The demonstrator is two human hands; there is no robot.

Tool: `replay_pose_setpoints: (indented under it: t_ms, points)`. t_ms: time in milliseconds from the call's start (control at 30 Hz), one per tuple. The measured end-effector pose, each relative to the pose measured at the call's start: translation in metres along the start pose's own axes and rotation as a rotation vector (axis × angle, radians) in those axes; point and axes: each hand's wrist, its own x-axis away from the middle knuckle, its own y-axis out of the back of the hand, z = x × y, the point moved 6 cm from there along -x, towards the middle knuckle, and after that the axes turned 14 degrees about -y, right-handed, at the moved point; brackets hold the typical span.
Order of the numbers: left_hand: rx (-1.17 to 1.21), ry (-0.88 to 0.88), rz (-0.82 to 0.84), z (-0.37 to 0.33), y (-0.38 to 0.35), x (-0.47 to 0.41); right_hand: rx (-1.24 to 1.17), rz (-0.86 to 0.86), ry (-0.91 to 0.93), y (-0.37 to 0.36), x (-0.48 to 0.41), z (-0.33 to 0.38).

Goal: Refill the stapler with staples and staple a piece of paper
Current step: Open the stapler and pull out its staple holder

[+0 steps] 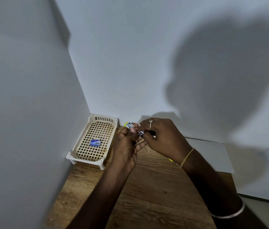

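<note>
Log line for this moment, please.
step: refill | left hand: holds stapler | right hand: pinches stapler | staple box: in tray | paper: on table

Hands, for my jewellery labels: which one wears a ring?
The right hand: a ring sits on one finger and a yellow thread circles its wrist. The left hand, gripping the stapler, shows neither.

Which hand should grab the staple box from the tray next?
Left, probably. The left hand is beside the tray holding the staple box; the right hand would cross over the stapler both grip.
</note>
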Motion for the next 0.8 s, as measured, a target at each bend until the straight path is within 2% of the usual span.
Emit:
replay_pose_setpoints:
  t_ms: [133, 233, 433, 800]
  points:
    - [-0.024, -0.023, 0.030, -0.005, 0.002, -0.002, 0.000, -0.069, -0.071, 0.002, -0.003, 0.000]
    - [-0.006, -0.036, 0.039, -0.008, 0.000, -0.003, 0.032, -0.128, -0.054, 0.005, -0.012, 0.009]
    - [-0.005, -0.034, 0.031, -0.011, -0.001, -0.002, 0.259, -0.088, 0.032, 0.000, -0.019, 0.022]
    - [-0.027, 0.015, 0.016, -0.009, 0.004, 0.002, 0.341, -0.068, 0.103, -0.004, -0.021, 0.024]
